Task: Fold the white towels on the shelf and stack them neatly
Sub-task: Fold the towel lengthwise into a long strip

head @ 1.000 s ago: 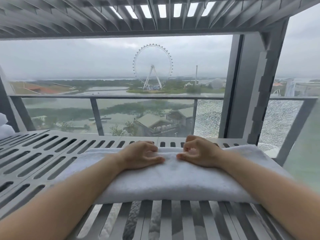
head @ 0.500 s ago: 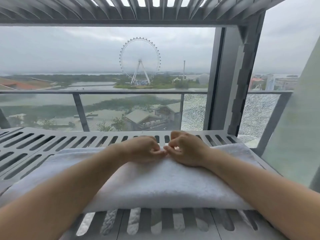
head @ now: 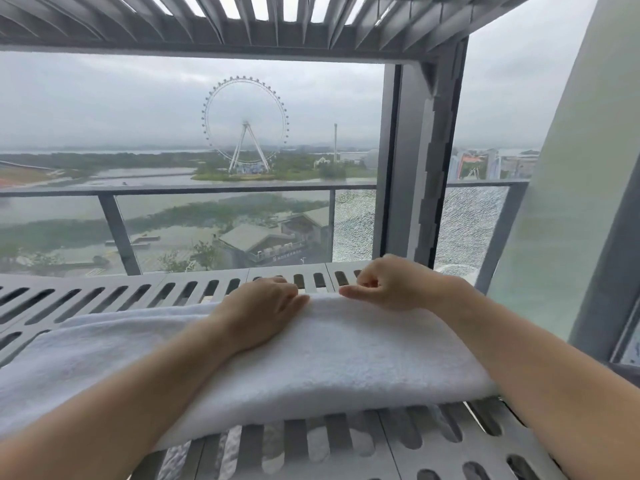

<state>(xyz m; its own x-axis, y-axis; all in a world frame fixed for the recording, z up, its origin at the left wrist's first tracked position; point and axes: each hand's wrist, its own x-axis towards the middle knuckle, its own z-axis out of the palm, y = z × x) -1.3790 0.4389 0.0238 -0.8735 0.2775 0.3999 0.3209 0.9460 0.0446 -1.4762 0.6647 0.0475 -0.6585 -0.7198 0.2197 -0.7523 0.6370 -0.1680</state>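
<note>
A white towel [head: 346,358], folded into a long thick band, lies across the grey slatted shelf [head: 104,296]. My left hand [head: 263,306] rests palm down on its top, with the fingers curled over the far edge. My right hand [head: 391,285] is loosely fisted just to the right, and its thumb and fingertips pinch the same far edge. The two hands are a few centimetres apart at the middle of the towel. Both forearms cross the towel from the near side.
Another slatted shelf [head: 277,15] runs close overhead. A grey post [head: 426,150] stands at the back right, and a pale slanted panel [head: 571,202] closes the right side. Behind the shelf is a glass railing [head: 173,192].
My hands closed the gap between them and slid from the towel's top to its far edge. The view turned to the right.
</note>
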